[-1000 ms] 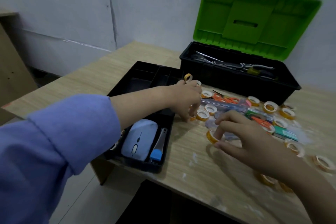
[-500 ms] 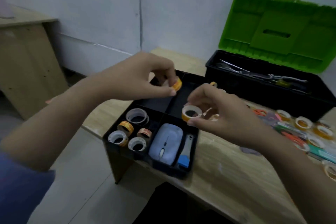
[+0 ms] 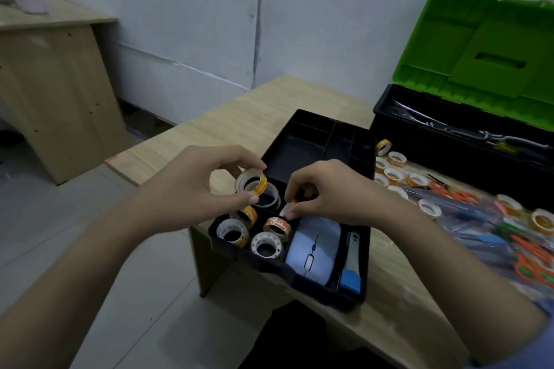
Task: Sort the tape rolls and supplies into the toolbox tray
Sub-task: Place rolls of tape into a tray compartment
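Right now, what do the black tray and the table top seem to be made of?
The black tray: probably moulded plastic, matte, judging by its thin one-piece dividers. The table top: seems wood-look laminate board, with a pale printed grain and a smooth, flat edge.

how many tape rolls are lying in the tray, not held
5: large clear roll behind the left hand's roll, orange-print roll, white roll front left, red-print roll, white roll in front. Hands may hide more.

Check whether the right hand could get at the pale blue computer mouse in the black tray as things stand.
Probably yes. The right hand hovers just above the pale blue computer mouse with nothing between, but its grip pinches a small tape roll, which it must drop first.
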